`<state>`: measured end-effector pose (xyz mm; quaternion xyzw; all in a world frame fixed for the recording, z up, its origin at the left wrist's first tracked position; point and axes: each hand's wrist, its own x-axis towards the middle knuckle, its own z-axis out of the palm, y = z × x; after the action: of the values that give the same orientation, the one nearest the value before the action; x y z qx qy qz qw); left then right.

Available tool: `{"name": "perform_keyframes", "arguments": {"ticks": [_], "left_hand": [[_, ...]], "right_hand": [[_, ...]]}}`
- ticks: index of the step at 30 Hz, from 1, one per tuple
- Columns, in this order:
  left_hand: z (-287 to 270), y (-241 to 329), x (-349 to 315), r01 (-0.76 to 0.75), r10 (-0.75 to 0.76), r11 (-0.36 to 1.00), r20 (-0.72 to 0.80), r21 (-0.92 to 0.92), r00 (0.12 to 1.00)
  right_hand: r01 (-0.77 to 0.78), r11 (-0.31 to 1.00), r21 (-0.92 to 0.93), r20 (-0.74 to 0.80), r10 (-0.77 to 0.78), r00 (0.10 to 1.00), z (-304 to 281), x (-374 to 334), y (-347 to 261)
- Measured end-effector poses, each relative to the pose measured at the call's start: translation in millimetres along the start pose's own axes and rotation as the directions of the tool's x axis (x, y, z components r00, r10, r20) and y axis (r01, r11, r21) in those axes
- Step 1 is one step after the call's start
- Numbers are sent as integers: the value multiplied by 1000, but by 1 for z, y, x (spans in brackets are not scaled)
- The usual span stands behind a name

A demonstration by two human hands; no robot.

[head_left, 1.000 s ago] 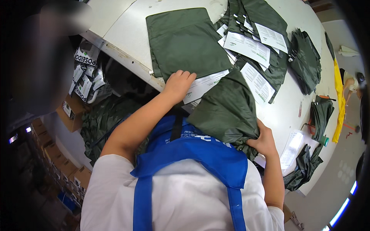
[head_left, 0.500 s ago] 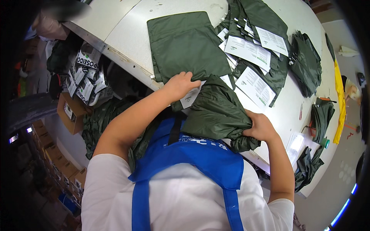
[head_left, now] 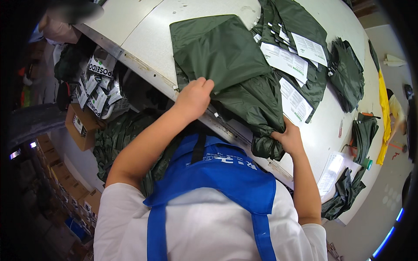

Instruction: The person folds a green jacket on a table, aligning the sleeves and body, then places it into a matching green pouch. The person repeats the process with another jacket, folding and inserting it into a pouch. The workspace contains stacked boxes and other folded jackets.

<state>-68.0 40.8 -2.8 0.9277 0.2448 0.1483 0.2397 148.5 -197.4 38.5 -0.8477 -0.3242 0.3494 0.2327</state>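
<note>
Pretty bright and crisp at the left hand [head_left: 194,99] and right hand [head_left: 290,138], soft sheen on the green fabric [head_left: 252,100] between. Glare on the paper sheet [head_left: 329,168] right of the grip, murky left of it, fisheye rim's black.

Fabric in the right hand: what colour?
Dark green fabric, no printed pattern visible; shows best in the head view.

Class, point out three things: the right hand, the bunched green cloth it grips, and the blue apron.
Right hand [head_left: 291,138], head view: back of the hand.
Bunched green cloth [head_left: 257,108], head view: its creased middle.
Blue apron [head_left: 208,175], head view: middle of its bib.
</note>
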Motion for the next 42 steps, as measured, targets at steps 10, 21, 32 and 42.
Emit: {"name": "perform_keyframes", "arguments": {"ticks": [10, 21, 32, 42], "left_hand": [[-13, 40, 7, 300, -62, 776, 406, -555, 912], [45, 66, 65, -179, 167, 977, -101, -120, 981], [36, 39, -35, -61, -56, 826, -190, -560, 980], [85, 68, 8, 65, -226, 769, -174, -636, 958]], "right_hand": [[-77, 973, -219, -9, 77, 997, 22, -10, -26], [121, 824, -553, 47, -114, 992, 14, -17, -48], [-90, 989, 121, -192, 112, 975, 9, -16, -10], [-23, 856, 517, -182, 136, 974, 18, -4, -24]]}}
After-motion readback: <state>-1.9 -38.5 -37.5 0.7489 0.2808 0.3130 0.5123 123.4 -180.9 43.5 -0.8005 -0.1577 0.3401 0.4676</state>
